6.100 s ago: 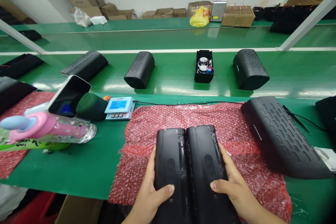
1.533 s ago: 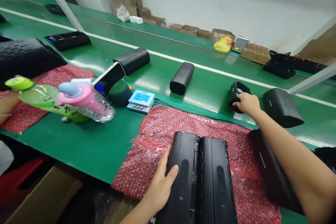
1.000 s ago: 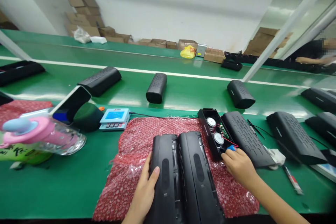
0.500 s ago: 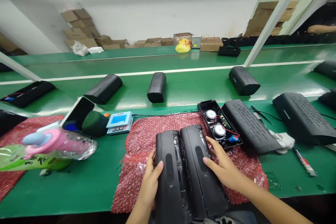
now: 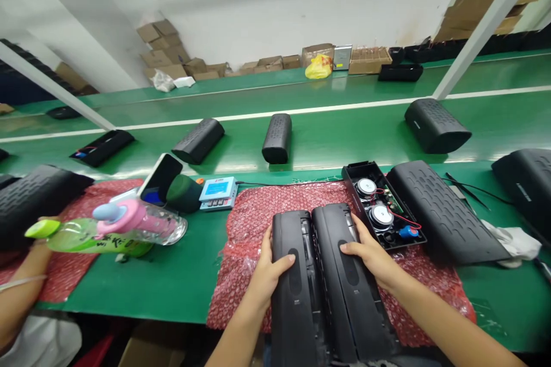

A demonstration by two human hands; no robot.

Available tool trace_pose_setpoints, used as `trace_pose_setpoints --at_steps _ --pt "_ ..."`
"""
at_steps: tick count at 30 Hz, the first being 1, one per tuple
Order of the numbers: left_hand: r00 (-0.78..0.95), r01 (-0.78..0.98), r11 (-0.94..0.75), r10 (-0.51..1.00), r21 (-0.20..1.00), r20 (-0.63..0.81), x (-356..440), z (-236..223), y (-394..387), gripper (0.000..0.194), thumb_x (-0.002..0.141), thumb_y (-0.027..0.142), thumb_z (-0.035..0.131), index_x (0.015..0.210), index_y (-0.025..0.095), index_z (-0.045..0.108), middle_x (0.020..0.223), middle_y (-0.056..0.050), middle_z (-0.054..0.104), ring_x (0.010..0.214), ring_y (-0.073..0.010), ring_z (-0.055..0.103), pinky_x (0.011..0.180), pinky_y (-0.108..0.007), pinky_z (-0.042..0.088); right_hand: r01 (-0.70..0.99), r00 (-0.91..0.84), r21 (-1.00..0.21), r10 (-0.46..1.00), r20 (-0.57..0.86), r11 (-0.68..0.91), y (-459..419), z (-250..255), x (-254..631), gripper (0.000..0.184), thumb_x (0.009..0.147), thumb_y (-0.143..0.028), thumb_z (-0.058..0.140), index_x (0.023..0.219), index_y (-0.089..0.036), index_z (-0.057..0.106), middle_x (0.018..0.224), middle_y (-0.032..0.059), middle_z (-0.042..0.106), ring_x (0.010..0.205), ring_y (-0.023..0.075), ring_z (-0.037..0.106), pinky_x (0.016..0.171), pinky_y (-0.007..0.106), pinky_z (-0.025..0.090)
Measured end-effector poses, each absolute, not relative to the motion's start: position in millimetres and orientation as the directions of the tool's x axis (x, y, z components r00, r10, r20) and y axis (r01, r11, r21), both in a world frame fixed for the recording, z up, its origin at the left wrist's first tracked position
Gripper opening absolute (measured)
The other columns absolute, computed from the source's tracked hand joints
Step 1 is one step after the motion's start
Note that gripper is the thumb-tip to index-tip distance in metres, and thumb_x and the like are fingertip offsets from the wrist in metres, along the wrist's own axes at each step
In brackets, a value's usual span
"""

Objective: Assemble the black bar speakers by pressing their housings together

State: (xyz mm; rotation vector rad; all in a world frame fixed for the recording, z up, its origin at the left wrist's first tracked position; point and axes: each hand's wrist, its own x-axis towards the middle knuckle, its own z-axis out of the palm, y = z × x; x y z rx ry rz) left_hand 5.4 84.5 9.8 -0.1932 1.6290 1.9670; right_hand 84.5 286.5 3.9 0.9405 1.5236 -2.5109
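Note:
My left hand [image 5: 270,269] grips the outer side of a black speaker housing [image 5: 291,321], thumb resting on its face. On the other side, my right hand [image 5: 373,253] is closed on a second black speaker housing [image 5: 365,324], thumb on top by its oval panel. The two housings lie side by side, nearly touching, over the near edge of the red bubble wrap [image 5: 245,246]; their lower ends run out of view. Beyond my right hand sits an open black case [image 5: 359,172] showing two round speaker drivers [image 5: 381,215], red wires and a blue part [image 5: 408,232].
A patterned black cover [image 5: 443,212] lies beside the open case. Left of the wrap are a light-blue meter [image 5: 218,193], a phone [image 5: 161,179] and bottles [image 5: 129,226]. Speakers [image 5: 277,139] stand on the green conveyor [image 5: 241,152]. A co-worker's arm [image 5: 26,281] shows at far left.
The view has swung left, so the bench appears shifted right and a co-worker's arm has come into view. Both hands keep their hold on the housings.

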Motion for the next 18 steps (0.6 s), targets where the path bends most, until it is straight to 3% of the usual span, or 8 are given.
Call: trace_pose_setpoints --at_steps 3,8,18 --pt "-0.828 -0.496 -0.057 0.329 0.866 -0.453 4.1 10.5 84.7 0.098 0.061 0.025 0.074 0.140 0.029 0.018 0.139 -0.010 0.036 0.104 -0.0258 0.056 0.076 -0.031 0.052 0.333 -0.810 -0.793 0.276 -0.518 -0.511 285.1 3.1 84.3 0.095 0.061 -0.025 0.066 0.143 -0.031 0.018 0.136 0.0030 0.044 0.103 0.0230 0.059 0.075 0.029 0.052" --pt "-0.838 -0.449 0.015 0.340 0.893 -0.427 0.6 10.5 84.0 0.089 0.062 0.025 0.071 0.136 0.025 0.022 0.134 -0.011 0.037 0.107 -0.0264 0.052 0.079 -0.032 0.050 0.360 -0.800 -0.791 0.272 -0.535 -0.495 282.9 3.7 85.4 0.089 0.065 -0.024 0.063 0.142 -0.034 0.020 0.127 0.0006 0.053 0.092 0.0210 0.062 0.070 0.029 0.053" --pt "-0.864 -0.404 0.030 0.316 0.914 -0.392 0.2 7.0 86.7 0.082 0.061 0.031 0.073 0.129 0.023 0.027 0.129 -0.011 0.042 0.109 -0.0258 0.051 0.087 -0.035 0.045 0.308 -0.811 -0.835 0.333 -0.481 -0.455 278.9 -3.9 91.0 0.085 0.067 -0.029 0.067 0.140 -0.035 0.025 0.141 -0.0044 0.038 0.119 0.0211 0.047 0.095 0.030 0.044"
